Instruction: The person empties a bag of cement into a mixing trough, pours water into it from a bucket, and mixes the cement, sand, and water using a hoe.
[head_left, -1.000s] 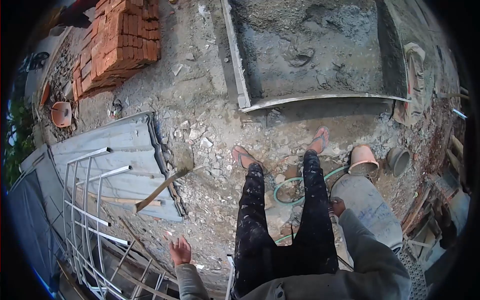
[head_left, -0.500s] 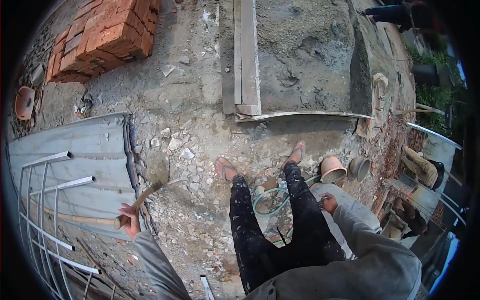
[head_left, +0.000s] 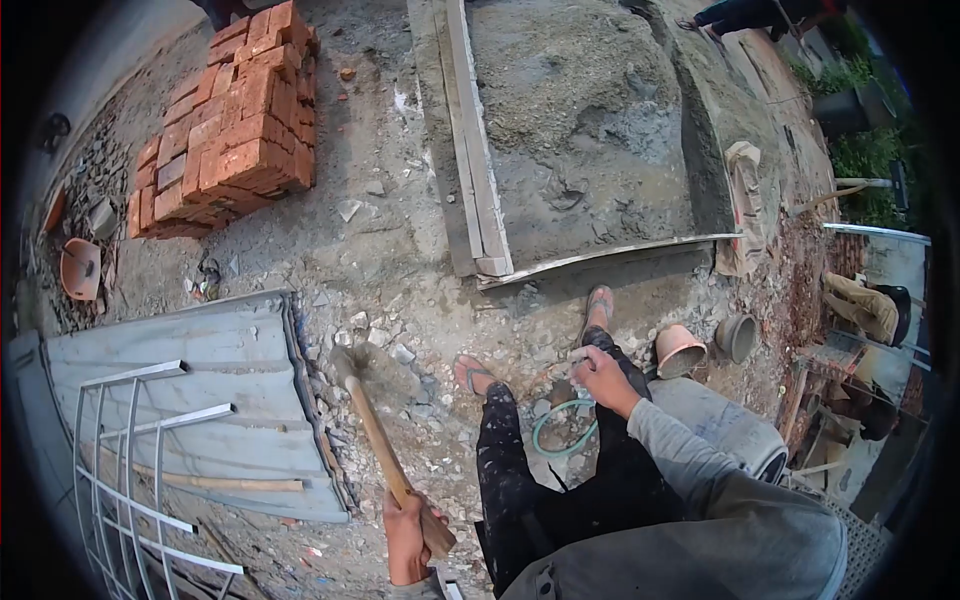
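My left hand [head_left: 405,530] is wrapped round the wooden handle of a hoe [head_left: 378,430], close to its butt end. The hoe slants away from me. Its dirty blade [head_left: 385,376] is down by the rubble, left of my feet. My right hand [head_left: 605,385] hovers above my right thigh, with loosely bent fingers and nothing visible in them. Below it a green hose [head_left: 565,440] lies looped between my legs. A wooden-framed bed of grey sand or mortar mix [head_left: 590,150] lies in front of my feet.
Stacked red bricks [head_left: 240,140] stand at far left. Metal sheeting [head_left: 200,350] bears a metal frame [head_left: 130,440]. Two buckets [head_left: 678,352] and a grey drum-like container [head_left: 715,425] are on the right. An orange pan [head_left: 80,270] lies far left. Other people's legs [head_left: 745,14] show at the top.
My left hand has brought the hoe from the left in towards my legs, its handle now turned to point forward. My right hand has moved forward and left, over my thigh.
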